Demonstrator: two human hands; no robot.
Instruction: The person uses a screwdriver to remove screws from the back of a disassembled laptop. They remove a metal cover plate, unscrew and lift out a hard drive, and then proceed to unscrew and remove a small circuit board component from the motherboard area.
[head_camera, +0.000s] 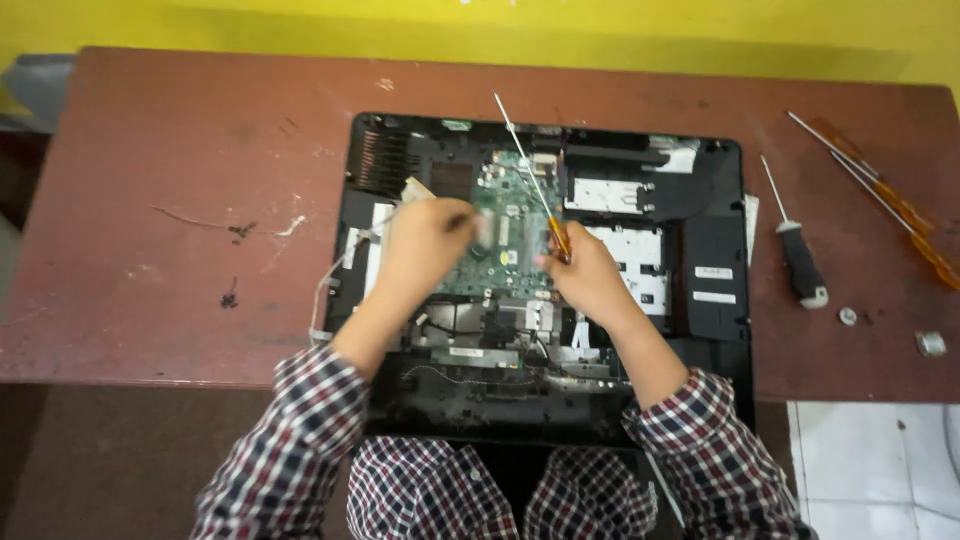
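An opened black laptop chassis (715, 190) lies on a reddish-brown table (180, 180), its green circuit board (512, 215) exposed in the middle. My right hand (583, 275) grips a screwdriver with an orange handle (556, 237); its thin metal shaft (520, 145) slants up and to the left, away from the board. My left hand (425, 240) rests on the left part of the board, fingers curled near a small pale part; whether it holds anything is unclear. Both sleeves are red, white and dark plaid.
Right of the laptop lie a black-handled screwdriver (800, 260) and two long orange-handled screwdrivers (900, 210). Two small metal parts (930, 344) sit near the table's right front edge. A thin white cable (325, 290) trails off the laptop's left side. A yellow wall runs behind.
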